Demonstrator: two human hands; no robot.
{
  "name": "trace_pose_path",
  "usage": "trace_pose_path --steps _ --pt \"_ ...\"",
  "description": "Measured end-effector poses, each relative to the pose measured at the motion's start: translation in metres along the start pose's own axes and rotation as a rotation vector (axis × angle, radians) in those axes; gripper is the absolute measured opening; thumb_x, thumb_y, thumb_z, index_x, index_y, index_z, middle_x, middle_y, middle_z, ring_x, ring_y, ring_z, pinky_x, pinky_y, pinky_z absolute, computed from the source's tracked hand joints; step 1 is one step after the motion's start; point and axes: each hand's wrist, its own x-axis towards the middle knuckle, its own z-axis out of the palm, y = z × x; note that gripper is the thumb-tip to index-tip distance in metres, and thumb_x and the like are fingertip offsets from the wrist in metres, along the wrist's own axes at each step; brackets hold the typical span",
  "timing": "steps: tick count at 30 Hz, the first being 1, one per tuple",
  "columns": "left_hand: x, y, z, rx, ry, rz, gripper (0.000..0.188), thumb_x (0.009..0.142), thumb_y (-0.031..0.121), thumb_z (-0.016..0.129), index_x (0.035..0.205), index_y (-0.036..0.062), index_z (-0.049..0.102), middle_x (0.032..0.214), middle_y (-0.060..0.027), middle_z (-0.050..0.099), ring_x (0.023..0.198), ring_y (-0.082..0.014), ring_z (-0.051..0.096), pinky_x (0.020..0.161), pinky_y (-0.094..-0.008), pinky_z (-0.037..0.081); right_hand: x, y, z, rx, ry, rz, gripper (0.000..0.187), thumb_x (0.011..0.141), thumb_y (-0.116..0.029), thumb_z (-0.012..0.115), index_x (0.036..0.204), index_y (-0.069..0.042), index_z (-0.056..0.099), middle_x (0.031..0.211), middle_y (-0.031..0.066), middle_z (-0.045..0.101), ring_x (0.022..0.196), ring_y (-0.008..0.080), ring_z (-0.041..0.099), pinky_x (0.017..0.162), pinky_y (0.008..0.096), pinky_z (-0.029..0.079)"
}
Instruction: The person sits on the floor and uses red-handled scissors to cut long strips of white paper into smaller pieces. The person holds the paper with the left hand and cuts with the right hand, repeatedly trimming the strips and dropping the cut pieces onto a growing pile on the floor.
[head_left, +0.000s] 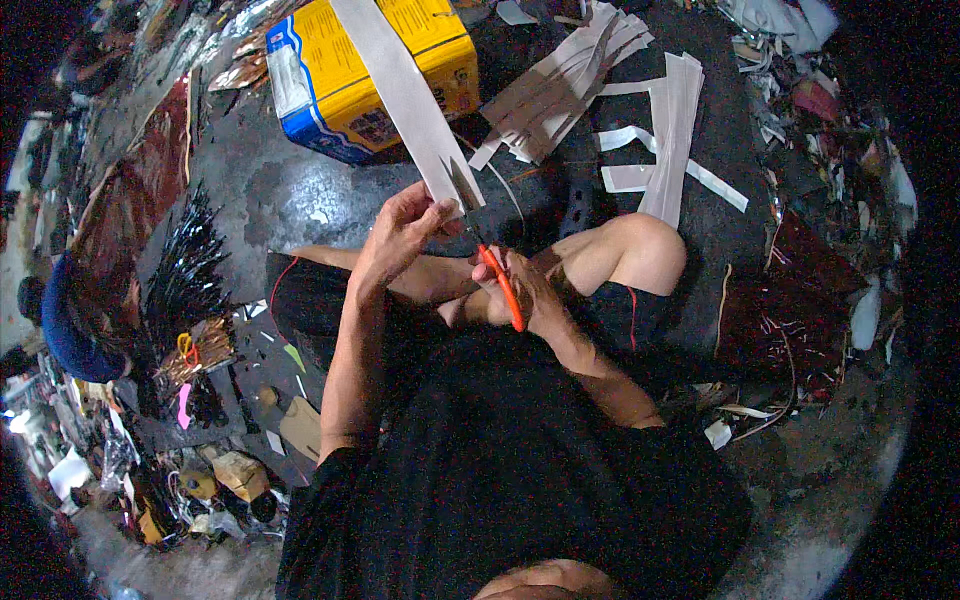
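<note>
While the person sat cross-legged, both hands met just above the shins [430, 285], where the lap likely left the elbows room. The left hand [405, 225] was narrow, thumb and fingers pinching the near end of the strip [402, 90], presumably so that it stayed flat and firm against the blades. From there the strip ran toward eleven o'clock, across the box [332, 65], which seemed to serve as a prop for its length, though whether the two touched could not be told. The strip's held end showed a dark, pointed gap.

At four o'clock from the left hand, the right hand [520, 285] was closed around the orange handles of the scissors [505, 288], their tip pointing up at the strip's end, probably to line up with its long edge. How wide the blades stood was too small to tell.

One bundle [575, 85] lay at one o'clock from the hands and another stack [672, 140] at two, perhaps set there for easy reach.
</note>
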Motion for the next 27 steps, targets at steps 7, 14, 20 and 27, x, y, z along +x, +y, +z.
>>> trace_pose_path --steps 7,14,20,27 --pt "0.004 0.019 0.004 -0.105 0.203 0.003 0.027 0.087 0.021 0.047 0.106 0.0024 0.049 0.082 -0.0041 0.058 0.073 -0.0119 0.056 0.064 -0.0255 0.047 0.011 -0.024 -0.015 0.207 -0.285 0.168 0.038 0.085 -0.039 0.042 0.086 -0.003 0.052 0.081 0.0111 0.057 0.072 0.0229 0.056 0.068 0.0320 0.045" --pt "0.003 0.012 0.000 0.111 0.000 -0.051 0.023 0.088 0.020 0.046 0.102 0.0026 0.049 0.076 -0.0030 0.056 0.065 -0.0108 0.055 0.057 -0.0255 0.047 0.006 0.033 0.009 0.163 -0.110 0.086 0.029 0.084 -0.031 0.046 0.087 -0.003 0.053 0.082 0.0108 0.057 0.074 0.0201 0.056 0.068 0.0313 0.044" --pt "0.004 0.011 -0.004 -0.004 0.138 0.018 0.024 0.088 0.018 0.045 0.107 0.0031 0.048 0.083 -0.0043 0.058 0.071 -0.0129 0.056 0.059 -0.0265 0.048 0.011 -0.004 -0.004 0.306 -0.177 0.058 0.027 0.081 -0.028 0.052 0.088 -0.002 0.053 0.082 0.0123 0.057 0.076 0.0223 0.056 0.066 0.0321 0.044" --pt "0.001 0.012 0.000 0.164 0.037 0.032 0.022 0.088 0.018 0.043 0.103 0.0024 0.048 0.081 -0.0036 0.056 0.071 -0.0115 0.055 0.061 -0.0262 0.048 0.021 -0.011 -0.003 0.313 -0.158 0.266 0.021 0.078 -0.023 0.053 0.087 -0.004 0.054 0.078 0.0139 0.058 0.074 0.0246 0.058 0.066 0.0329 0.044"
